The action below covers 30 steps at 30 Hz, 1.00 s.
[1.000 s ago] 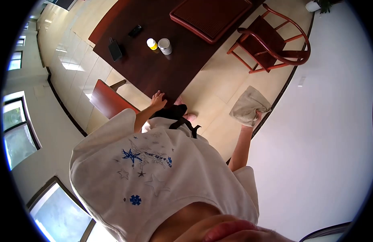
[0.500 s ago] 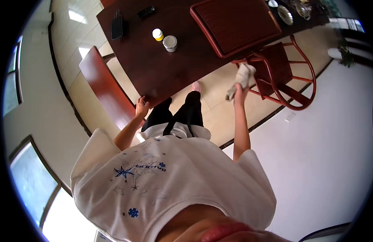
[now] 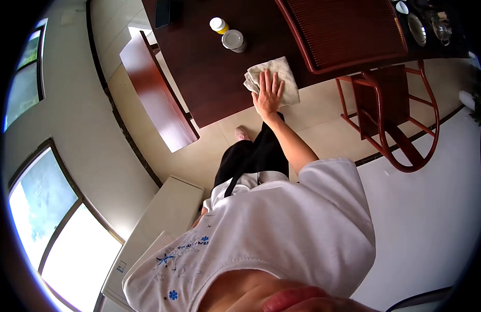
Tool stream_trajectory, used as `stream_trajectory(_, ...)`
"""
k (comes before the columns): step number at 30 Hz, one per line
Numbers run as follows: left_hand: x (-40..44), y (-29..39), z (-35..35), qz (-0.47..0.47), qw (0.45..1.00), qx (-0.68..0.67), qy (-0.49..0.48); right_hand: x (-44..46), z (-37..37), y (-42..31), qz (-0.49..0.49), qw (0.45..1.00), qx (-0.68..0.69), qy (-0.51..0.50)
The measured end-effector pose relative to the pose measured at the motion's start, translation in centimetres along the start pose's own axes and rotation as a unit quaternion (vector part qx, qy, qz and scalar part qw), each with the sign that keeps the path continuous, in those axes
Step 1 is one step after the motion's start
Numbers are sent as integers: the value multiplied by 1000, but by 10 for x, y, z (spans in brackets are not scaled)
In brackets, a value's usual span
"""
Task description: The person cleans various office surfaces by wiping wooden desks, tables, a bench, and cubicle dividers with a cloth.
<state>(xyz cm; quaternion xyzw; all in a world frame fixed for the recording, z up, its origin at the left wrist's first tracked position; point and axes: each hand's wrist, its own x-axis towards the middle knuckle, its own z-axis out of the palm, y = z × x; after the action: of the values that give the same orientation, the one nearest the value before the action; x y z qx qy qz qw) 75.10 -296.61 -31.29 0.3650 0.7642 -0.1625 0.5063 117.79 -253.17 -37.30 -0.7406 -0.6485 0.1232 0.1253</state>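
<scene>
Right hand [image 3: 268, 99] — flat on beige cloth [image 3: 289, 86], dark table [image 3: 206, 78] beneath

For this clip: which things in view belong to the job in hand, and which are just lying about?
Apparently in use:
- right hand, laid flat on the cloth
- beige cloth, at the table's edge
- dark table, beneath it

Apparently just lying about:
- white-capped bottle
- lidded tub
- ribbed tray
- silvery dish
- chair
- bench
</scene>
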Motion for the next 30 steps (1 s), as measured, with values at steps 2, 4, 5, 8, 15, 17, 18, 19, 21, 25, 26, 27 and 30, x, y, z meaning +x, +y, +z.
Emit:
stream_trajectory(2, 5, 12, 19, 8, 1000, 13, -21, -4, 9, -5, -40, 999, 8, -19)
stream_trajectory(4, 9, 23, 37, 14, 999, 28, -38, -15, 17, -13, -73, 996, 33, -37)
stream_trajectory(5, 11, 33, 48, 13, 998, 37, -43, -20, 21, -15, -91, 994, 27, -53)
stream_trajectory(8, 2, 72, 81, -32, 991, -129, -11, -15, 38, 11, -137, 984, 41, -107)
stream_trajectory(15, -29, 102, 151, -15, 940, -328, 89, -26, 89, 19, -226, 964, 56, -127)
stream_trajectory(17, -18, 77, 165, 108, 965, -224, 82, -23, 95, 27, -265, 956, 44, -114)
stream_trajectory(18, -14, 76, 169, 102, 962, -240, 74, -21, 97, 34, -284, 952, 37, -108)
stream_trajectory(19, -11, 75, 168, 96, 960, -256, 66, -17, 94, 44, -336, 934, 31, -120)
stream_trajectory(21, 15, 94, 174, -46, 902, -423, 65, -8, 83, 83, -419, 895, 27, -151)
stream_trajectory(25, 55, 199, 124, -5, 925, -351, 148, -11, 39, 149, -378, 905, 18, -194)
stream_trajectory(26, 70, 234, 106, 26, 929, -327, 170, -15, 32, 156, -350, 915, 23, -198)
stream_trajectory(27, 93, 264, 91, 74, 921, -332, 191, -18, 37, 157, -343, 925, 24, -162)
stream_trajectory(30, 181, 365, 42, 160, 901, -288, 282, -5, 48, 127, -310, 939, 5, -151)
